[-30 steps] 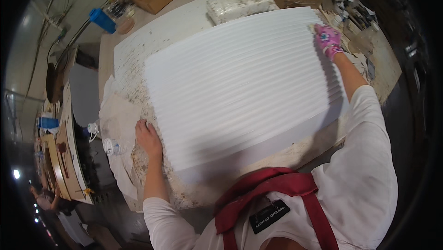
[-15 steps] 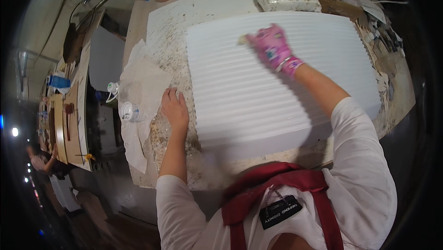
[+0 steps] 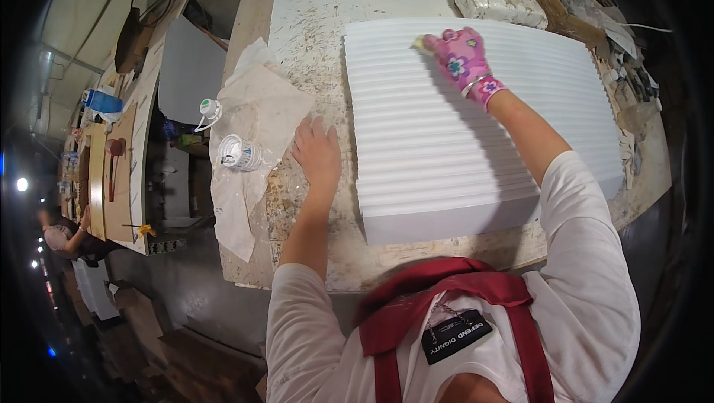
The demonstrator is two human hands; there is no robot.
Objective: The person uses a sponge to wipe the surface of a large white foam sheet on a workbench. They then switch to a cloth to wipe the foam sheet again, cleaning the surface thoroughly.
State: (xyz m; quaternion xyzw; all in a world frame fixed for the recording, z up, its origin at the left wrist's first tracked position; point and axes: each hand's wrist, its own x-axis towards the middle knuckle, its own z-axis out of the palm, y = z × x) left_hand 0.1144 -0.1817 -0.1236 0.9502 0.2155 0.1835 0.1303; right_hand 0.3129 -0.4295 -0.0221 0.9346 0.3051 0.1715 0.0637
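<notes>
My right hand (image 3: 462,61), in a pink flowered glove, is over the far part of a broad stack of white ridged strips (image 3: 476,128). Its fingers are closed on a small pale-yellow pad (image 3: 421,43), which is at the ridges; whether it is sponge or cloth I cannot make out. My bare left hand (image 3: 317,151) lies palm down on the stained board (image 3: 312,53), fingers stretched out, just left of the stack. Beside it is a wrinkled translucent sheet (image 3: 279,94) bearing an uncapped white tub (image 3: 239,153) with white contents.
A white bottle cap with a loop handle (image 3: 210,110) is at the sheet's left edge. Behind the stack lies a smeared, wrapped white block (image 3: 500,2). Scraps and cardboard (image 3: 561,12) crowd the far right. Another person (image 3: 67,238) stands by a bench at the far left.
The whole view has shifted, so the table appears farther right. Against the ridged stack, my gloved right hand has slid a little left with the pad. My left hand stays beside the stack.
</notes>
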